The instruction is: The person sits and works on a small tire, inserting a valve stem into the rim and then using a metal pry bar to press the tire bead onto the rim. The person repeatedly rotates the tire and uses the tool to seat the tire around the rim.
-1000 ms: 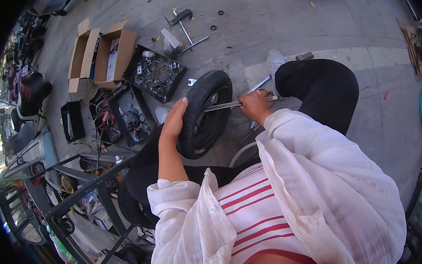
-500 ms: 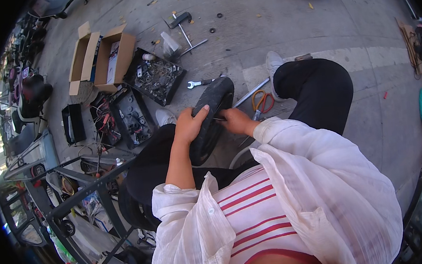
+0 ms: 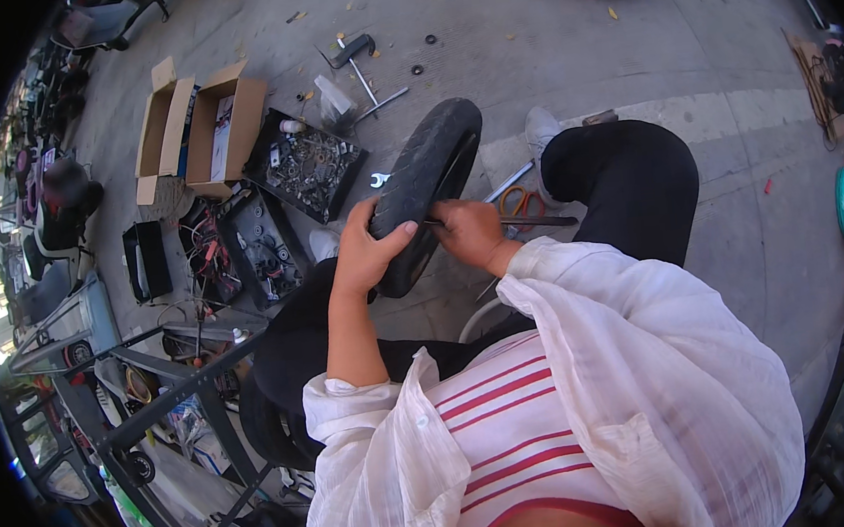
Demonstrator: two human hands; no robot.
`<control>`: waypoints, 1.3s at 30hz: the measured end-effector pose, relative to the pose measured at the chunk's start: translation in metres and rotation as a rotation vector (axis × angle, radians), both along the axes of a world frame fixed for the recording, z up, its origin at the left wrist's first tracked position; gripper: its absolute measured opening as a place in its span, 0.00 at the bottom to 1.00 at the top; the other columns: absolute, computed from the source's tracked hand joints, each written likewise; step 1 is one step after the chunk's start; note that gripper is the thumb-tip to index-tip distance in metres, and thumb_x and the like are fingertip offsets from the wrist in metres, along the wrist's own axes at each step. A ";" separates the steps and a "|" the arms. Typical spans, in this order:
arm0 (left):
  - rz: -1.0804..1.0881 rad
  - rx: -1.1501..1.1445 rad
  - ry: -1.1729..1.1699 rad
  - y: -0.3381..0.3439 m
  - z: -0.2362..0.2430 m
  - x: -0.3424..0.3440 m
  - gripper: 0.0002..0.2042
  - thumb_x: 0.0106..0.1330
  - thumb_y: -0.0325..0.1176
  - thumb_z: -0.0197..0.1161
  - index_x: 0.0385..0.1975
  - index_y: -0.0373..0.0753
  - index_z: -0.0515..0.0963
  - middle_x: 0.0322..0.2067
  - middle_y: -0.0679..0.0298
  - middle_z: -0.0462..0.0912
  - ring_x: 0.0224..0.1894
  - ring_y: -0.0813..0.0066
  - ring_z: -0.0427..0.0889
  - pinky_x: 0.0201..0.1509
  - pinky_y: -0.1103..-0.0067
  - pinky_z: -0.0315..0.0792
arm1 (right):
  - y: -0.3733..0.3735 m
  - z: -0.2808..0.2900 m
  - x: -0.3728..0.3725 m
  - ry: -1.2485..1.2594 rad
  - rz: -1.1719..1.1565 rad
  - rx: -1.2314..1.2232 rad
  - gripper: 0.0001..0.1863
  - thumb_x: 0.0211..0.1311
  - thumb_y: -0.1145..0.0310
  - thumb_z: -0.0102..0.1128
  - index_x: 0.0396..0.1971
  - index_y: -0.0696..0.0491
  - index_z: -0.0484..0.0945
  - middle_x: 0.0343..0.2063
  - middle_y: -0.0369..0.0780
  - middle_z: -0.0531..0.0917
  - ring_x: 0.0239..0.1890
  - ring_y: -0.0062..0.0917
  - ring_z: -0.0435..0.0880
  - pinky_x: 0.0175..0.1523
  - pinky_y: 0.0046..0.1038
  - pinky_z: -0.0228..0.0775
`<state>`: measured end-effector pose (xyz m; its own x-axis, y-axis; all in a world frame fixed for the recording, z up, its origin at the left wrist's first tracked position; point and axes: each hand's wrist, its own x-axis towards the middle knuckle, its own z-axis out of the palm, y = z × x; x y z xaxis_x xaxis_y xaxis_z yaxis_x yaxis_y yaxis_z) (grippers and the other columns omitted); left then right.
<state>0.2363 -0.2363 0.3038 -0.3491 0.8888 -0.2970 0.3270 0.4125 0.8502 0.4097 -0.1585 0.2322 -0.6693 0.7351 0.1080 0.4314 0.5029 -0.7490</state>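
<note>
Tire (image 3: 412, 177): black, narrow, between the person's legs, in front of the torso, over the concrete floor (image 3: 565, 60). Stands on edge but tilted: far end leans right, near end sits by the left knee. Whether it touches the floor, can't tell, the contact spot is hidden. Tread faces left and up, dull rubber, shallow dark grooves running across it. Far end looks greyer, dusty, against the darker side. Opening faces right, seen very edge-on, so it reads as a long thin dark slot; inside is in shadow, can't make out what's in there.

Left hand (image 3: 370, 246): gripping the tire at its near half, thumb pointing across the tread toward the opening, fingers spread on the outer left side.

Right hand (image 3: 471, 231): closed around a dark flat bar (image 3: 551, 220), right at the opening edge. Bar's free end sticks out right, toward the right knee. Its other end is hidden by hand and tire, can't tell how deep it goes.

Nearby on the floor: orange-handled scissors (image 3: 514, 202) partly behind the bar, silver rod (image 3: 512, 180) just right of the tire, open-end wrench (image 3: 380, 180) just left of it. Further left: black tray (image 3: 359, 174) full of small metal hardware, cardboard box (image 3: 242, 129) behind it with flaps up.
</note>
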 end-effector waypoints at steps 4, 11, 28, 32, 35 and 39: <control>-0.012 0.134 -0.097 0.007 -0.016 0.000 0.34 0.58 0.49 0.67 0.61 0.36 0.68 0.56 0.44 0.72 0.59 0.56 0.73 0.62 0.70 0.64 | 0.001 -0.008 -0.004 -0.221 0.121 0.022 0.09 0.52 0.67 0.59 0.35 0.47 0.81 0.30 0.43 0.85 0.33 0.42 0.84 0.35 0.42 0.75; 0.176 0.147 0.244 0.019 -0.062 -0.018 0.24 0.67 0.46 0.59 0.58 0.37 0.71 0.53 0.46 0.75 0.55 0.53 0.74 0.60 0.69 0.65 | -0.005 -0.048 -0.001 -0.404 0.561 0.002 0.08 0.56 0.69 0.56 0.33 0.52 0.81 0.30 0.46 0.85 0.37 0.43 0.85 0.40 0.42 0.76; 0.190 0.118 0.529 0.020 -0.060 -0.007 0.38 0.49 0.47 0.74 0.59 0.34 0.68 0.51 0.46 0.74 0.56 0.49 0.73 0.59 0.64 0.67 | 0.152 0.152 0.007 0.468 0.144 -0.583 0.22 0.69 0.49 0.52 0.40 0.56 0.78 0.22 0.36 0.78 0.27 0.21 0.79 0.32 0.29 0.69; 0.313 0.025 0.618 0.020 -0.055 -0.001 0.35 0.51 0.47 0.73 0.56 0.35 0.69 0.50 0.47 0.76 0.52 0.48 0.76 0.55 0.63 0.70 | 0.158 0.134 0.008 -0.157 0.204 0.255 0.23 0.64 0.46 0.56 0.35 0.54 0.79 0.25 0.43 0.82 0.31 0.37 0.82 0.35 0.39 0.70; 0.309 -0.008 0.639 0.016 -0.057 -0.009 0.33 0.52 0.48 0.72 0.55 0.36 0.71 0.48 0.47 0.78 0.50 0.47 0.78 0.52 0.63 0.72 | 0.146 0.142 0.017 -0.390 0.349 0.325 0.19 0.60 0.48 0.59 0.37 0.50 0.81 0.27 0.44 0.84 0.35 0.42 0.82 0.37 0.41 0.72; 0.294 -0.109 0.624 0.021 -0.052 -0.015 0.32 0.53 0.51 0.69 0.53 0.37 0.72 0.46 0.47 0.79 0.48 0.46 0.79 0.50 0.63 0.73 | 0.136 0.138 0.020 -0.572 0.422 0.350 0.16 0.60 0.52 0.60 0.33 0.51 0.83 0.27 0.44 0.84 0.35 0.42 0.84 0.36 0.41 0.74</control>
